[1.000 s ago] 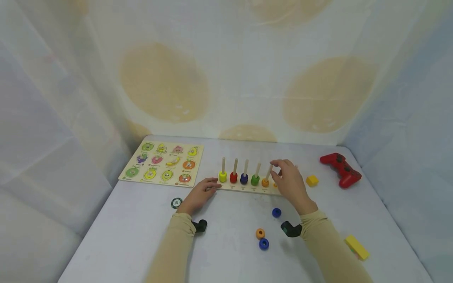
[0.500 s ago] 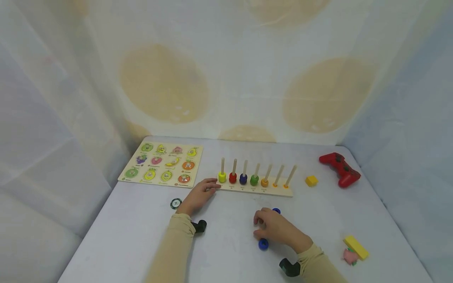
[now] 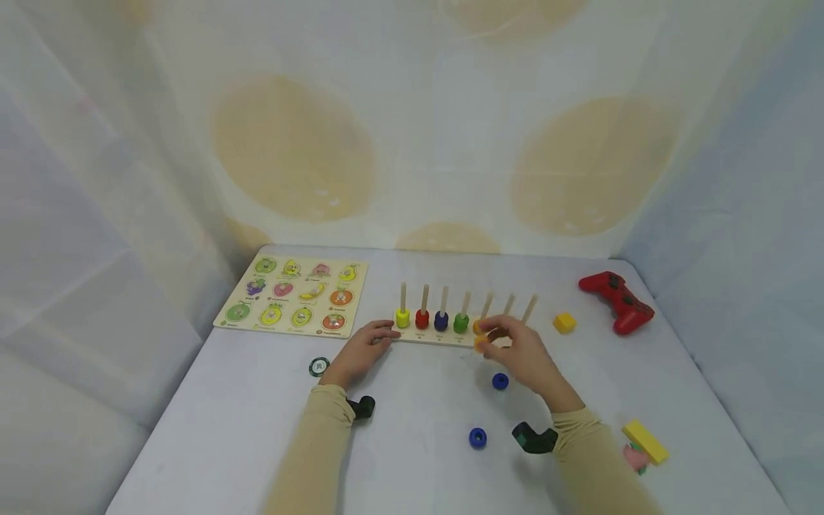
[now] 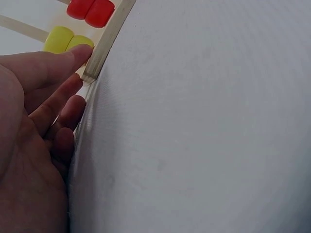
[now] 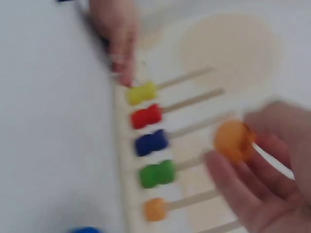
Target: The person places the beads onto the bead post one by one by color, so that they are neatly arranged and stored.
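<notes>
White table (image 3: 257, 429), seven pegs (image 3: 443, 300), two blue rings (image 3: 478, 438), right hand (image 3: 524, 354) pinching orange ring (image 5: 233, 140), left hand (image 3: 360, 350) flat.

Both arms wear long, snug, pale tan knit sleeves (image 3: 309, 450) reaching to the wrists. Under each wrist sits a small black camera mount (image 3: 533, 438), chunky and angled. The left hand (image 3: 360, 350) and right hand (image 3: 524, 354) are bare.

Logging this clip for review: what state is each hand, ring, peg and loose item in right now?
Left hand: open, fingertips resting against the end of the peg board.
Right hand: pinching an orange ring, held off the pegs.
First five pegs: rings on them, yellow, red, blue, green, orange.
Two right-end pegs: bare.
Two blue rings: loose on table.
Fruit puzzle: flat, pieces seated.
</notes>
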Demonstrator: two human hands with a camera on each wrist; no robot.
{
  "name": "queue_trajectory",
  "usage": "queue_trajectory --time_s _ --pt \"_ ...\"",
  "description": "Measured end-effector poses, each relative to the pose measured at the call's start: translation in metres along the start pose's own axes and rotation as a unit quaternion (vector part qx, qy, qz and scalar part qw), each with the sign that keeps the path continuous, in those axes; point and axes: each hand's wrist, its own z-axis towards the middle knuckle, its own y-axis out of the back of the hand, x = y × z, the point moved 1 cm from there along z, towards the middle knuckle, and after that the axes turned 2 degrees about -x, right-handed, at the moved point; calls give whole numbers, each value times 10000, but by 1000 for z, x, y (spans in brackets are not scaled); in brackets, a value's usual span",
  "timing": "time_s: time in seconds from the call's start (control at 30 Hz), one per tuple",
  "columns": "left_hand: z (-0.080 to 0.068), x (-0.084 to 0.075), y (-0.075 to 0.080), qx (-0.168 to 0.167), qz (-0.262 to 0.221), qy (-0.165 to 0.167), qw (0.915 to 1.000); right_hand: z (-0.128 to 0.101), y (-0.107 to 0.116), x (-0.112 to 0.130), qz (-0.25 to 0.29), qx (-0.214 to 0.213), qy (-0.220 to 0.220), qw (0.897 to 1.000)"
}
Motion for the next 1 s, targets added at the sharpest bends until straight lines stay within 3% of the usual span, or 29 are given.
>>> queue_trajectory --time_s 0.13,0.23,0.4,0.5,0.87,0.93,1.0 --pt "0 0 1 -9 -31 30 10000 23 20 12 -75 -1080 135 9940" --pt "-1 0 -1 -10 -49 56 10000 38 25 17 -393 -1339 386 9895" --pt "-3 0 -2 -23 -58 69 10000 55 21 19 -1133 -1200 613 9844" --pt "-2 -2 -1 -47 -14 4 10000 60 18 19 -1302 -1147 693 9824" --pt "2 2 0 -32 45 -83 10000 35 22 7 -1355 -1522 664 9768" --pt "3 4 0 -21 70 -109 9999 25 22 -1 -1432 -1404 486 9785" --pt "3 5 0 2 79 -96 9999 12 18 -13 -1584 -1016 195 9819"
